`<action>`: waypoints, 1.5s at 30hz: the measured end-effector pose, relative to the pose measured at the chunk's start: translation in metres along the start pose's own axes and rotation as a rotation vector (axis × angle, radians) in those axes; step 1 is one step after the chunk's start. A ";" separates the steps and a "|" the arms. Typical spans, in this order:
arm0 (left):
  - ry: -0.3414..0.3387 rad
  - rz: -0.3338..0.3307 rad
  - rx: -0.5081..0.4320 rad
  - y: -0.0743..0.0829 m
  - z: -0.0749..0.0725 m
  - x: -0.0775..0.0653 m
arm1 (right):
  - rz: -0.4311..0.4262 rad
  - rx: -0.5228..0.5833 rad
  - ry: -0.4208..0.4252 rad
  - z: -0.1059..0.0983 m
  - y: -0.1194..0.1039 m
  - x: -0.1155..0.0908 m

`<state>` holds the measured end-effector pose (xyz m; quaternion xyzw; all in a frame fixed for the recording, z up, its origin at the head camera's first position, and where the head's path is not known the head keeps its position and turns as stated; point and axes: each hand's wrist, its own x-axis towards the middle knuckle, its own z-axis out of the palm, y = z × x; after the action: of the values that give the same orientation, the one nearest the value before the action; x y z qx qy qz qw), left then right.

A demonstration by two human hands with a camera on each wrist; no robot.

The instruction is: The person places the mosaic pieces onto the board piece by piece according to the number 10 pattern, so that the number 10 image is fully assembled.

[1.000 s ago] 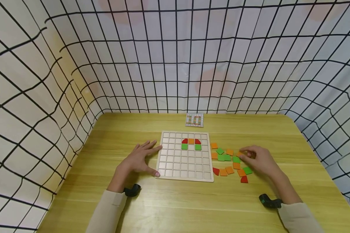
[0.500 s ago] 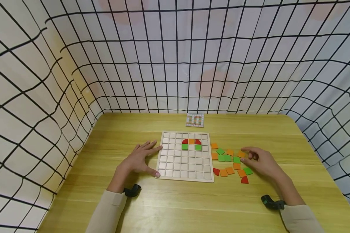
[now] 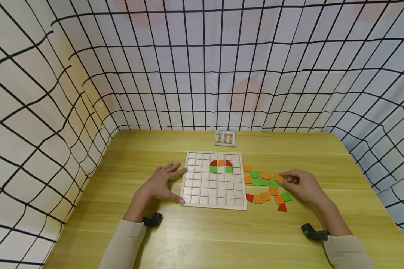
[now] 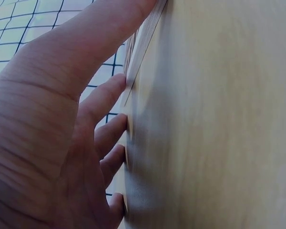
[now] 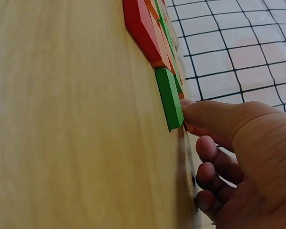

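Observation:
In the head view my left hand [image 3: 159,183] lies with its fingers spread. Its thumb and index finger touch the left edge of the pale gridded board [image 3: 202,207]. Set in the board are two red quarter-round tiles [image 3: 213,163], an orange square tile [image 3: 221,163] between them, and two green square tiles [image 3: 229,170] below. My right hand [image 3: 302,185] has thumb and index finger at the edges of a loose orange tile [image 3: 278,177], pinching it at the table. The other fingers curl inward. The right wrist view shows a green tile [image 5: 169,99] partly hiding that pinch.
Loose tiles lie right of the board, among them a red quarter-round tile [image 3: 282,207], a green tile [image 3: 286,197] and an orange tile [image 3: 257,199]. A small pattern card [image 3: 225,138] lies behind the board. Black-lined white sheeting [image 3: 202,74] surrounds the wooden table [image 3: 202,239].
My right hand has shifted slightly to the right, and the orange tile at its fingertips has moved a little with it. My left hand and the board stay put.

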<state>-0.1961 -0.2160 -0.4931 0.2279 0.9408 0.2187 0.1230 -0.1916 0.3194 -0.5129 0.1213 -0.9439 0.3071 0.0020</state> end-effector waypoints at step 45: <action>0.004 0.011 0.030 -0.003 0.002 0.003 | -0.116 0.202 -0.098 0.071 -0.107 0.053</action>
<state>-0.1993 -0.2168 -0.4967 0.2346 0.9429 0.2058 0.1167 -0.2136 0.1826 -0.5049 0.1901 -0.8986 0.3935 -0.0387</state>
